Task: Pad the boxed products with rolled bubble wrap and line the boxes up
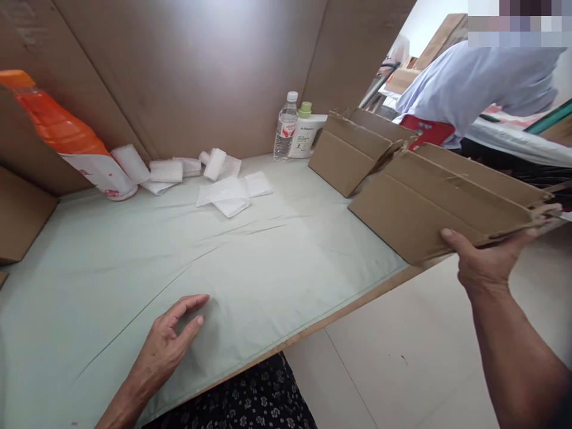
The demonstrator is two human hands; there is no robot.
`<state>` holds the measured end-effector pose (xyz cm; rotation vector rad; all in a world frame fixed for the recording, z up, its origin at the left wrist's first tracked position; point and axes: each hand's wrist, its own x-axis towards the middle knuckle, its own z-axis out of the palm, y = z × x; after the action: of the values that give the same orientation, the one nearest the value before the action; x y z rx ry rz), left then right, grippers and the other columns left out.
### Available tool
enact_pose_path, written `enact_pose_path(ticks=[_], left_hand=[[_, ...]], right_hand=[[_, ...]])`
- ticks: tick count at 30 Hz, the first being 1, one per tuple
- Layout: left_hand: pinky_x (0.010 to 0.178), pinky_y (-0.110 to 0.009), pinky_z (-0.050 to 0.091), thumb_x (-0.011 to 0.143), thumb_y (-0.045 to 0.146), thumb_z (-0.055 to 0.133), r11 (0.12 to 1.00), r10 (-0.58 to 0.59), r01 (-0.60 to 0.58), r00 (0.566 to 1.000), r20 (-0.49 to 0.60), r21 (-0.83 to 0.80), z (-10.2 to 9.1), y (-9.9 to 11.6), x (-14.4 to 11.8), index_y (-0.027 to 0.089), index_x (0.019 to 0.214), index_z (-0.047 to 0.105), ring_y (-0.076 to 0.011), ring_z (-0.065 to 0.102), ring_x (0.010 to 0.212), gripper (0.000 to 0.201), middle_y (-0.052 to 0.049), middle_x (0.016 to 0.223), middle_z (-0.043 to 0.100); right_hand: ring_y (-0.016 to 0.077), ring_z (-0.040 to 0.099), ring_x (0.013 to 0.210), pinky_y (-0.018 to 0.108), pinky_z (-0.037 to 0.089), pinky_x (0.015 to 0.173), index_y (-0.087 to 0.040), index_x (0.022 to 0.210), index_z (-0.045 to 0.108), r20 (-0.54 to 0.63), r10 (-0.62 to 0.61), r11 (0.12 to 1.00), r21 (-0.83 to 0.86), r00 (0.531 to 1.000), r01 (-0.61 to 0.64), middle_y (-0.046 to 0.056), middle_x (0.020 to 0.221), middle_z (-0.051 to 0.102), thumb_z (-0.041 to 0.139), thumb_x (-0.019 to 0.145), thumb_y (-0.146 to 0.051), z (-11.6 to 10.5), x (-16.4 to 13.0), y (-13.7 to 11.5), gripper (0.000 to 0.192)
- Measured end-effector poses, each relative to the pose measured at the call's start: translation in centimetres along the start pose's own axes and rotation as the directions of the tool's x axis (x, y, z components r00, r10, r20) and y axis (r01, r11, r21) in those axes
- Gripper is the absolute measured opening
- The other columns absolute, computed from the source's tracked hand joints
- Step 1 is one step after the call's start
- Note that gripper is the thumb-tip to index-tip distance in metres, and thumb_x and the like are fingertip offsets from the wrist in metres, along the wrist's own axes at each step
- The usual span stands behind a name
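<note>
Two hands: the left hand (167, 341) half open, released; the right hand (485, 262) grasping a cardboard box (420, 208).

Saw a table (286, 344) under creased, pale green cloth (290, 268). Noted a box (22, 214) at left; along the far side, an orange bottle (74, 128), white wraps (230, 193), a clear bottle (285, 142), a white bottle (304, 138). Found at right a far carton (342, 155) and a near carton (402, 208) jutting past the edge.
</note>
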<state>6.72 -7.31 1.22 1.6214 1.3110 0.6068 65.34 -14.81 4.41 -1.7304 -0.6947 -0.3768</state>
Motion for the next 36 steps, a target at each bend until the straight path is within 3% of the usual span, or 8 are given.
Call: enact_pose_path(ticks=[5, 12, 15, 18, 22, 25, 31, 36], left_hand=[[0.104, -0.045, 0.055, 0.088, 0.054, 0.062, 1.0, -0.019, 0.019, 0.999, -0.026, -0.013, 0.5, -0.1, -0.7, 0.028, 0.114, 0.076, -0.0302, 0.065, 0.122, 0.039, -0.007, 0.125, 0.072], [0.104, -0.042, 0.055, 0.09, 0.049, 0.062, 0.999, 0.044, -0.043, 0.997, 0.058, -0.009, -0.3, -1.8, -0.7, 0.027, 0.117, 0.075, -0.0294, 0.065, 0.123, 0.037, -0.008, 0.127, 0.071], [0.102, -0.04, 0.056, 0.092, 0.047, 0.058, 0.999, 0.036, -0.035, 0.997, 0.065, -0.016, -0.5, -1.8, -0.7, 0.026, 0.118, 0.074, -0.0279, 0.065, 0.122, 0.037, -0.008, 0.127, 0.071], [0.101, -0.038, 0.056, 0.093, 0.041, 0.056, 0.998, 0.055, -0.052, 0.996, 0.071, -0.038, -0.6, -1.2, -0.7, 0.024, 0.116, 0.074, -0.0261, 0.066, 0.118, 0.034, -0.009, 0.124, 0.072], [0.103, -0.037, 0.053, 0.094, 0.034, 0.055, 0.993, 0.1, -0.093, 0.99, 0.096, -0.076, -0.9, -1.0, -1.1, 0.025, 0.119, 0.071, -0.0241, 0.064, 0.12, 0.031, -0.007, 0.125, 0.071], [0.104, -0.037, 0.051, 0.095, 0.03, 0.055, 0.989, 0.117, -0.109, 0.991, 0.072, -0.103, -1.0, -1.6, -2.0, 0.025, 0.12, 0.07, -0.0226, 0.064, 0.119, 0.03, -0.007, 0.124, 0.07], [0.098, -0.033, 0.051, 0.095, 0.024, 0.055, 0.958, 0.222, -0.225, 0.974, -0.035, -0.179, -0.5, -2.8, -3.3, 0.022, 0.119, 0.069, -0.0197, 0.066, 0.111, 0.027, -0.007, 0.116, 0.072], [0.095, -0.031, 0.051, 0.093, 0.018, 0.057, 0.934, 0.272, -0.282, 0.959, -0.074, -0.22, -0.2, -3.0, -3.0, 0.02, 0.118, 0.069, -0.0184, 0.067, 0.106, 0.028, -0.007, 0.112, 0.073]], right_hand=[[0.031, 0.057, 0.131, 0.045, 0.046, 0.104, -0.038, 0.125, 0.049, 0.15, -0.082, 0.99, 0.124, 0.985, 0.063, 0.013, 0.145, 0.053, 0.092, 0.046, -0.044, 1.6, 0.6, -0.3, 0.09], [0.0404, 0.058, 0.128, 0.053, 0.049, 0.092, -0.03, 0.118, 0.06, 0.012, 0.258, 0.962, -0.096, 0.966, -0.256, 0.024, 0.138, 0.06, 0.09, 0.049, -0.036, -0.6, -5.8, 0.0, 0.075], [0.0405, 0.064, 0.119, 0.058, 0.05, 0.098, -0.02, 0.116, 0.066, -0.006, 0.147, 0.96, -0.24, 0.989, -0.144, 0.02, 0.126, 0.068, 0.069, 0.068, -0.048, -1.3, -11.3, -1.4, 0.055], [0.0363, 0.066, 0.117, 0.057, 0.05, 0.102, -0.02, 0.112, 0.069, 0.18, -0.011, 0.949, -0.307, 0.984, 0.067, 0.014, 0.121, 0.071, 0.057, 0.078, -0.048, -0.3, -15.2, -4.0, 0.045], [0.0324, 0.063, 0.122, 0.054, 0.047, 0.109, -0.023, 0.112, 0.068, 0.593, -0.17, 0.938, -0.147, 0.787, 0.313, 0.011, 0.127, 0.07, 0.055, 0.082, -0.051, 5.3, -16.2, -7.0, 0.043], [0.0331, 0.058, 0.13, 0.053, 0.045, 0.111, -0.019, 0.126, 0.062, 0.753, -0.213, 0.923, -0.053, 0.622, 0.38, 0.015, 0.139, 0.063, 0.055, 0.085, -0.052, 12.0, -15.8, -9.0, 0.053], [0.0352, 0.043, 0.144, 0.054, 0.038, 0.116, -0.015, 0.149, 0.046, 0.817, -0.307, 0.886, 0.059, 0.488, 0.459, 0.018, 0.155, 0.046, 0.054, 0.088, -0.054, 26.1, -18.6, -15.5, 0.073], [0.0369, 0.043, 0.143, 0.056, 0.039, 0.113, -0.019, 0.141, 0.058, 0.873, -0.337, 0.824, 0.093, 0.352, 0.559, 0.017, 0.156, 0.046, 0.052, 0.093, -0.049, 32.0, -23.7, -20.8, 0.057]])
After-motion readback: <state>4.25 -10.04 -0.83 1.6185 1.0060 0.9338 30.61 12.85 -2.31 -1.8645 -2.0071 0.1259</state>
